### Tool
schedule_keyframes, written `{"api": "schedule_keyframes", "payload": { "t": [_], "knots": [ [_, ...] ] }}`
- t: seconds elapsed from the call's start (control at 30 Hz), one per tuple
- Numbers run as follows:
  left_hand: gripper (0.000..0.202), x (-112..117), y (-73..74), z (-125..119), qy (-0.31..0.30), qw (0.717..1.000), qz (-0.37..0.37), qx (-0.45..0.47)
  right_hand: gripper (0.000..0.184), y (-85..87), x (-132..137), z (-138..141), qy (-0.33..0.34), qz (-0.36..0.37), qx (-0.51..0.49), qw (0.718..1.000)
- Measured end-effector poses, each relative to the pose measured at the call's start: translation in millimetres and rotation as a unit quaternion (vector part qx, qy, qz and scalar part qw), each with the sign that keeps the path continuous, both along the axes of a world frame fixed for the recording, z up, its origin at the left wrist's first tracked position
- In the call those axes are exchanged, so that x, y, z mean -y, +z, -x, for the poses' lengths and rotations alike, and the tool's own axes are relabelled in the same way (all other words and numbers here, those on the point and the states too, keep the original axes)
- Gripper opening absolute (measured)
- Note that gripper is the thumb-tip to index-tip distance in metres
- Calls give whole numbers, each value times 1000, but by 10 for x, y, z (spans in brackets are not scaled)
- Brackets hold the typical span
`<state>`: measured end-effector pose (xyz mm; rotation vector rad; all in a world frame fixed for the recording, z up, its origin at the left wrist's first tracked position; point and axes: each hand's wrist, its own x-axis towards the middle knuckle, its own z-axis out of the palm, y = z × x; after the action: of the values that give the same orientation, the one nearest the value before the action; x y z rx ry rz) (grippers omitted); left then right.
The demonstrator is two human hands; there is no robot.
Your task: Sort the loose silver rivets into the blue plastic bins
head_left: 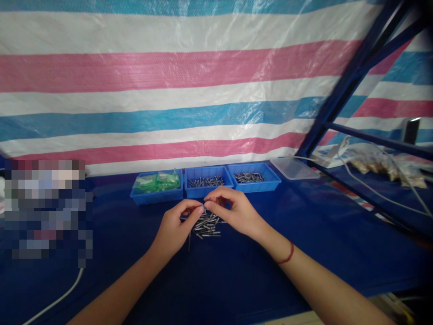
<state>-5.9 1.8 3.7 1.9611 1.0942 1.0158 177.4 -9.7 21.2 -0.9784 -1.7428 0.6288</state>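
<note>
My left hand (176, 228) and my right hand (233, 210) meet fingertip to fingertip above a loose pile of small metal pins (207, 225) on the dark blue table (216, 275). Both hands are pinched closed on a tiny metal piece between them, too small to name for sure. A red string circles my right wrist. Behind the pile stand three blue trays in a row: the left tray (157, 195) holds green plastic bags, the middle tray (208, 188) and the right tray (255, 184) hold more metal pins.
A clear plastic lid (294, 168) lies right of the trays. A blue metal frame (352, 76) slants up at the right, with white cables (372, 189) and bagged items behind it. A white cable (57, 298) runs at lower left. A striped tarp hangs behind.
</note>
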Motion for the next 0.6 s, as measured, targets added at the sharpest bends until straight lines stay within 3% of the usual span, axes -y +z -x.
{"api": "schedule_keyframes", "payload": {
  "t": [0.6],
  "knots": [
    [10, -6, 28, -9, -8, 998, -51, -34, 11, -9, 7, 14, 26, 11, -23, 999]
  ]
}}
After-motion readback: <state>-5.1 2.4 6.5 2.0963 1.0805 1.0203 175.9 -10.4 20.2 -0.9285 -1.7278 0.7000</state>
